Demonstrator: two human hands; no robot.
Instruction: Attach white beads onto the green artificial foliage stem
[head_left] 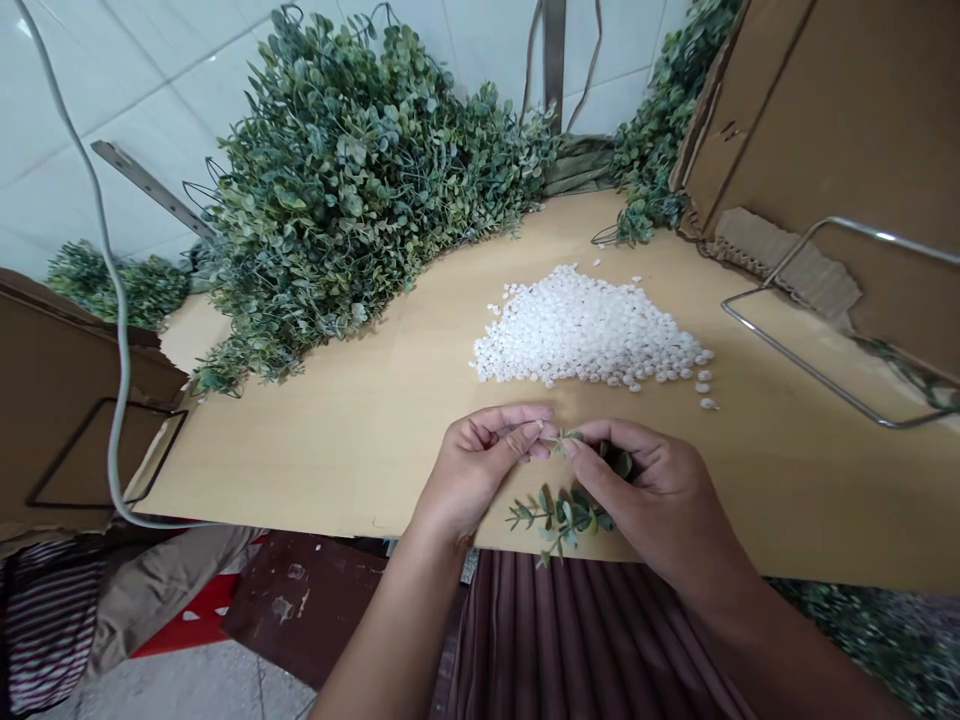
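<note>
My left hand (480, 465) and my right hand (651, 490) meet over the near edge of a light wooden table (360, 430). Both are closed around a small artificial green sprig (561, 512). Its leafy end hangs below my right palm, past the table edge. The left thumb and forefinger pinch at the sprig's stem tip, perhaps with a tiny white piece that I cannot make out clearly. Just beyond my hands lies a heap of small white plastic beads (589, 330).
A big pile of artificial green foliage (352, 180) fills the table's far left; more greenery (660, 130) lies at the far right. Cardboard boxes (832, 130) and a metal wire frame (817, 300) stand right. Another cardboard box (67, 400) and a white cable (112, 330) are left.
</note>
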